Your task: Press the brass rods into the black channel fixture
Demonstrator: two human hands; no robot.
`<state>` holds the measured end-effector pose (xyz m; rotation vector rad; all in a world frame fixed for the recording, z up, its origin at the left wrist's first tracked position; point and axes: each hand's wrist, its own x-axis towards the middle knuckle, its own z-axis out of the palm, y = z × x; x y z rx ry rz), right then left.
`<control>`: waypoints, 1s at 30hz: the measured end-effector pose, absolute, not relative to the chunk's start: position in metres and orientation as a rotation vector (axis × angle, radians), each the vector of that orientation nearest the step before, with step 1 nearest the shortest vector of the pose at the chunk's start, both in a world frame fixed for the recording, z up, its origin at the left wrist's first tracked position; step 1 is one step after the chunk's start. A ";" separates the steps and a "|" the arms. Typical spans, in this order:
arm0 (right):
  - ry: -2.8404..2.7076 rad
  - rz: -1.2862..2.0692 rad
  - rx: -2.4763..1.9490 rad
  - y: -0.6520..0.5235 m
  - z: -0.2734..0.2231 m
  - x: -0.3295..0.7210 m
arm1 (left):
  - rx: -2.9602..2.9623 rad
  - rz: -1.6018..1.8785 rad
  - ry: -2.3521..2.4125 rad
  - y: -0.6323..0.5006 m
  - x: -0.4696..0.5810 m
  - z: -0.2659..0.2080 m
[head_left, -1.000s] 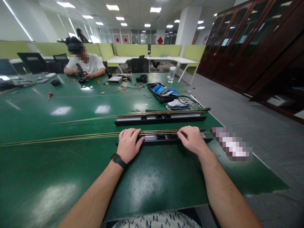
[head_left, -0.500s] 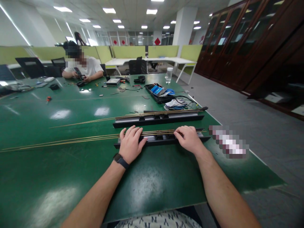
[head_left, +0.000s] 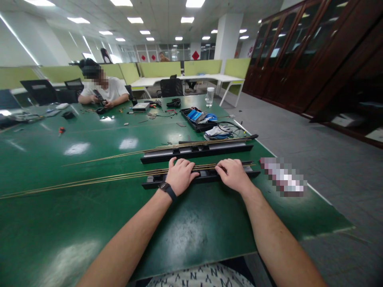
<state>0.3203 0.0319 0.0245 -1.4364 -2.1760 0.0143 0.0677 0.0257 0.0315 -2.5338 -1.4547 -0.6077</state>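
Note:
A black channel-shaped rail lies on the green table in front of me. Thin brass-coloured rods rest along its top and reach far out to the left. My left hand, with a watch at the wrist, lies over the rods and the rail's middle, thumb and fingers apart. Farther right, my right hand has its thumb and curled fingers pinched at the rods; the fingertips are partly hidden. Just beyond lies a second black rail with more thin rods along it.
Behind the rails are a glove, black cables and a black tray with blue items. A clear cup stands near the far right edge. A blurred-out object lies to the right. Across the table a person handles something dark.
My left hand has slid right along the rods and rail, closer to my right hand. My right hand stays at about the same spot on the rods. The camera view has shifted slightly.

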 end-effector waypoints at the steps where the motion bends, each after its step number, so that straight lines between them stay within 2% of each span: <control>1: -2.175 0.014 -1.437 0.032 0.025 0.320 | -2.529 -0.600 -1.453 0.025 0.065 0.031; 11: -2.164 0.021 -1.434 0.034 0.022 0.321 | -2.487 -0.564 -1.521 0.021 0.049 0.030; 23: -2.170 0.018 -1.429 0.030 0.025 0.321 | -2.263 -0.827 -1.627 0.001 0.016 0.009; 30: -2.169 0.045 -1.417 0.027 0.025 0.322 | -2.238 -0.849 -1.680 -0.003 0.009 0.002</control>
